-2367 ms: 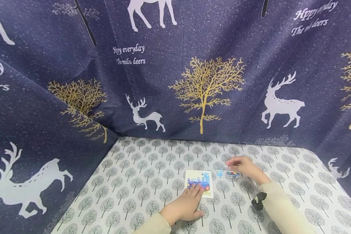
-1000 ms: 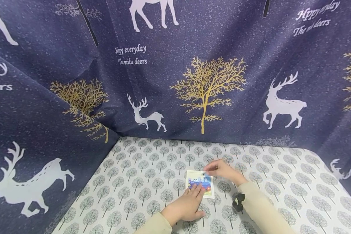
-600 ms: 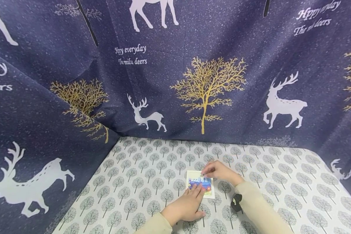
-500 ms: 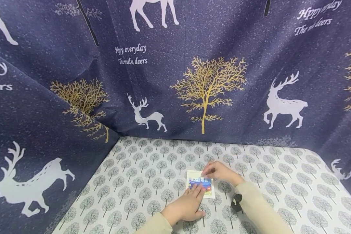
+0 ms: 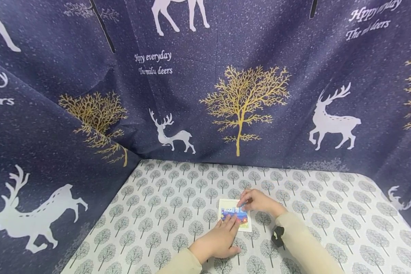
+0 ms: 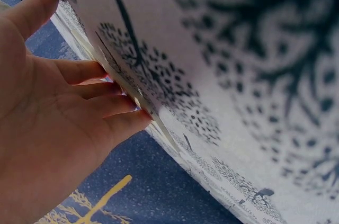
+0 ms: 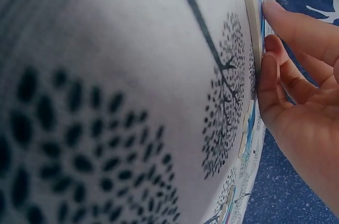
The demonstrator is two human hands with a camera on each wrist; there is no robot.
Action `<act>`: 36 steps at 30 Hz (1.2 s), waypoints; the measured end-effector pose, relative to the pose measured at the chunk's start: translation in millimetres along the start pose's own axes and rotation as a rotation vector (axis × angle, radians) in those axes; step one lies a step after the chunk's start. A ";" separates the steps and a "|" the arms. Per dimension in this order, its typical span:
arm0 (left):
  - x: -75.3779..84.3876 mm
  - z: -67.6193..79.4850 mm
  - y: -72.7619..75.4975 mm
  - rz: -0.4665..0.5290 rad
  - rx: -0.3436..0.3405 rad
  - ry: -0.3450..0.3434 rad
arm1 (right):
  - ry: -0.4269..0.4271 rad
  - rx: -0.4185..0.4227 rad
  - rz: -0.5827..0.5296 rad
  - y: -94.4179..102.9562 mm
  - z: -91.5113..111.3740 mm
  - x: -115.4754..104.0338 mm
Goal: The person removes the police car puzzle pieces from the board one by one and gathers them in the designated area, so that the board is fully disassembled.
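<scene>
A small jigsaw board [image 5: 248,226] with a pale frame lies on the cloth in the head view, picturing a blue vehicle with eyes. My left hand [image 5: 220,236] lies over its lower part, straight fingertips resting on the picture. In the left wrist view, those fingers [image 6: 124,123] touch the board's edge-on side. At the upper right of the board, my right hand [image 5: 260,201] has bent fingers and seems to pinch a small blue puzzle piece [image 5: 241,208], mostly covered by the fingertips. The right wrist view shows the right hand [image 7: 302,70] against the board [image 7: 253,17].
Loose puzzle pieces [image 7: 246,134] lie on the cloth beside the board in the right wrist view; the right hand hides them from the head camera. The tree-print cloth [image 5: 171,182] ends at a dark blue deer-print curtain [image 5: 198,95] behind and at the left.
My right hand has come left from the loose pieces to the board's upper right, bringing a blue piece. Over the last half second its fingers have shifted slightly there. The left hand stays put.
</scene>
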State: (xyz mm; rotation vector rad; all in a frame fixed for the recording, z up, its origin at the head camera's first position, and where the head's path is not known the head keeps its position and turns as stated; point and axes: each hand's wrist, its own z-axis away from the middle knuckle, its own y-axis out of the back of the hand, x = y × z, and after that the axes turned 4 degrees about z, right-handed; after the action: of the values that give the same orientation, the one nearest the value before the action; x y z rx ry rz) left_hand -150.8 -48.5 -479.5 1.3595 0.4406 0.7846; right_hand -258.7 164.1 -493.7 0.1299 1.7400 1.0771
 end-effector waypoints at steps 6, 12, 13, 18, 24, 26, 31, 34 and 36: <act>0.4 0.3 1.2 -0.005 -0.002 -0.001 | 0.010 -0.010 0.003 1.7 0.6 0.3; 0.5 0.1 2.3 -0.017 -0.003 -0.004 | 0.002 -0.006 0.001 4.8 0.7 -2.1; 0.5 0.4 2.4 -0.016 -0.005 -0.004 | 0.003 -0.006 0.001 5.1 0.8 -2.4; 0.5 0.6 1.7 -0.012 -0.008 -0.005 | 0.003 -0.013 -0.021 5.6 2.1 -2.5; 1.0 1.3 1.9 -0.010 -0.007 -0.002 | 0.009 0.005 -0.044 4.8 3.0 -1.3; 1.2 1.5 2.4 -0.006 -0.010 0.000 | 0.010 0.016 -0.048 4.6 3.1 -1.2; 1.8 2.1 4.1 0.007 -0.020 0.005 | -0.024 0.048 -0.051 4.1 3.2 -1.8; 1.7 2.3 4.3 0.007 -0.024 0.004 | -0.063 0.059 -0.060 3.1 3.0 -1.9; 1.4 2.4 4.0 0.006 -0.024 0.003 | -0.084 0.062 -0.070 2.5 3.0 -1.4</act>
State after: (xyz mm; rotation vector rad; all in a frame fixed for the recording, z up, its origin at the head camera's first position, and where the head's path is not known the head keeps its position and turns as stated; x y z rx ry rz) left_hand -149.1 -49.1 -475.0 1.3379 0.4282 0.7940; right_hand -256.6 166.6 -491.1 0.1500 1.6912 0.9545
